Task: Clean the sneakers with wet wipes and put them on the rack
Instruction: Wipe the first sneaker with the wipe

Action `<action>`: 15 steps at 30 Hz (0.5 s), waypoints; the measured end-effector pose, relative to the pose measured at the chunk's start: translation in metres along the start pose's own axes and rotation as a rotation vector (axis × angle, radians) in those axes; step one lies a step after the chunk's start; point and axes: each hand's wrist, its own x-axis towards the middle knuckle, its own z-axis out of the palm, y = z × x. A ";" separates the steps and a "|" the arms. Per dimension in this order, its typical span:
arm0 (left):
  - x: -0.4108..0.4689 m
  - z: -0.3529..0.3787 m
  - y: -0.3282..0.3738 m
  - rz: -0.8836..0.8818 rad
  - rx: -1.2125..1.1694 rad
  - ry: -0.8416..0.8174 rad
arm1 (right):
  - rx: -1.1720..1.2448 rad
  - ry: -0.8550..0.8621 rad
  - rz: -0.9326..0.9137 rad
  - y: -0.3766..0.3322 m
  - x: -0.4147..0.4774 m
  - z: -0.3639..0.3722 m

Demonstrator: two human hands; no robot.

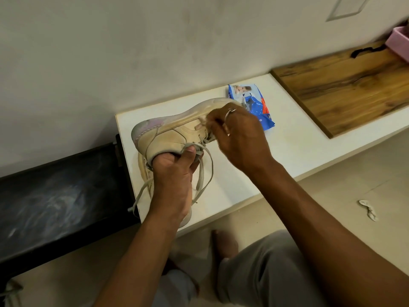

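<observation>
Your right hand (239, 134) has a narrow grip: fingertips pinch a small wet wipe (204, 121) against the side of the sneaker (168, 134), by the eyelets. Your left hand (174, 173) holds that sneaker from inside the collar, fingers in the opening and thumb clamped over the edge, so the shoe hangs on its side above the near left of the white tabletop (287, 140).

The risks, as I judge them:
- The loose laces (207, 171) dangle under your left grip. They could snag your wiping fingers or drag across the second sneaker (142, 167), which lies right below on the tabletop.
- You hold the shoe only by the collar (a one-point hold). Hard rubbing near the toe could twist it out of your hand.
- The wipe looks bunched very small, so it may smear the dirt rather than lift it.

Just beyond the toe lies the blue wipes pack (259, 107). Its flap seems lifted, but its contents are hidden. At the far right edge sits a pink box (398, 41), cut off by the frame, and I cannot tell what it holds.
</observation>
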 end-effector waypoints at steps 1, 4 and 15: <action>0.001 -0.001 0.000 0.003 0.007 0.004 | 0.002 -0.034 -0.029 -0.002 -0.003 0.002; 0.001 -0.003 -0.003 0.012 0.048 -0.003 | -0.018 -0.013 0.045 0.005 0.000 0.001; 0.002 -0.004 -0.007 0.046 0.102 -0.023 | 0.055 0.050 0.186 0.009 -0.002 0.000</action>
